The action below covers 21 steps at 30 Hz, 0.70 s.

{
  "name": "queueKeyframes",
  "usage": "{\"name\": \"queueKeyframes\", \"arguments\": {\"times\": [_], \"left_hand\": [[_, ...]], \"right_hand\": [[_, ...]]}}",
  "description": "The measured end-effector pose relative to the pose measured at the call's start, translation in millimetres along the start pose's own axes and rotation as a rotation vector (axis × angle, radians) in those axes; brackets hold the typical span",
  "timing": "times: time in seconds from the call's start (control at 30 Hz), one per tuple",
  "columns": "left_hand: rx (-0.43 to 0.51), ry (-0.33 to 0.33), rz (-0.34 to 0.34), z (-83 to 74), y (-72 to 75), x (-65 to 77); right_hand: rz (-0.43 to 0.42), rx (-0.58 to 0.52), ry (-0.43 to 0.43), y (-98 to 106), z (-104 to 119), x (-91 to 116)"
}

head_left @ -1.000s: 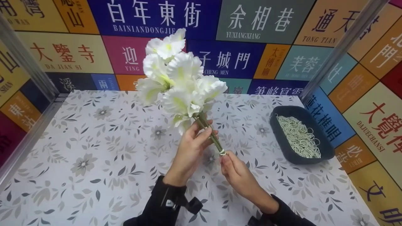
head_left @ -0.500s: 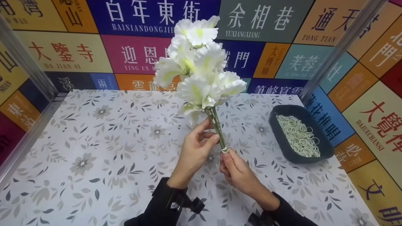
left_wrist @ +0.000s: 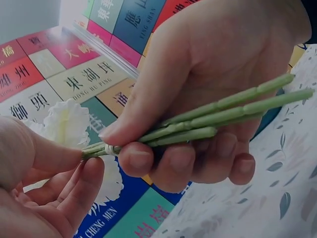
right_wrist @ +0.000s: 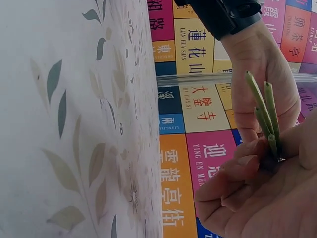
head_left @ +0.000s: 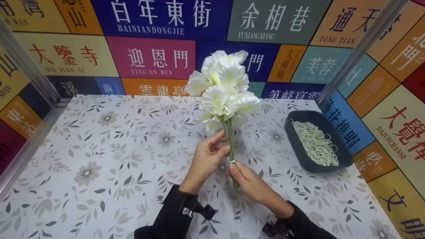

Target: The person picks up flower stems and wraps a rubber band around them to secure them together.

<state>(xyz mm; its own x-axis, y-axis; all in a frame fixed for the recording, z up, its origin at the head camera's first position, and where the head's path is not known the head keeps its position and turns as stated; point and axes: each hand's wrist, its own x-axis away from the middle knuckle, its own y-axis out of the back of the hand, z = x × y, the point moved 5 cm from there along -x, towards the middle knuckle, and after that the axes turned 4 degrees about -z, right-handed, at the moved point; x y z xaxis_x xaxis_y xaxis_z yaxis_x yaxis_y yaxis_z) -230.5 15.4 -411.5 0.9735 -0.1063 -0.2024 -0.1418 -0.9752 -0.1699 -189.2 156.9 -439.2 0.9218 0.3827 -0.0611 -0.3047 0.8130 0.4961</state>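
A bunch of white artificial flowers (head_left: 225,89) with yellow-green centres stands nearly upright above the table in the head view. A pale rubber band (head_left: 232,162) circles its green stems (left_wrist: 218,109). My left hand (head_left: 207,159) pinches the stems just above the band between thumb and fingers. Just below it, my right hand (head_left: 254,182) grips the stems, its thumb (left_wrist: 116,126) close to the band. Several cut stem ends (right_wrist: 265,106) of uneven length stick out past the right hand. In the left wrist view, parts of the petals are hidden behind the left hand.
A dark bin (head_left: 294,146) filled with pale rubber bands (head_left: 315,142) stands at the right of the table. The table (head_left: 109,159) has a leaf-patterned cover. Colourful sign panels (head_left: 152,58) wall in the back and sides.
The flowers have swung from a leftward tilt to nearly upright; they rose, then came down lower. Both hands stay on the stems, whose lower ends now show below the right hand.
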Motion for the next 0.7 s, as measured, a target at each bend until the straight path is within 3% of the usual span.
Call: {"name": "queueKeyframes", "arguments": {"times": [0.7], "left_hand": [[-0.116, 0.247, -0.014, 66.7, 6.9, -7.8]], "right_hand": [[0.184, 0.239, -0.116, -12, -40, -8]]}}
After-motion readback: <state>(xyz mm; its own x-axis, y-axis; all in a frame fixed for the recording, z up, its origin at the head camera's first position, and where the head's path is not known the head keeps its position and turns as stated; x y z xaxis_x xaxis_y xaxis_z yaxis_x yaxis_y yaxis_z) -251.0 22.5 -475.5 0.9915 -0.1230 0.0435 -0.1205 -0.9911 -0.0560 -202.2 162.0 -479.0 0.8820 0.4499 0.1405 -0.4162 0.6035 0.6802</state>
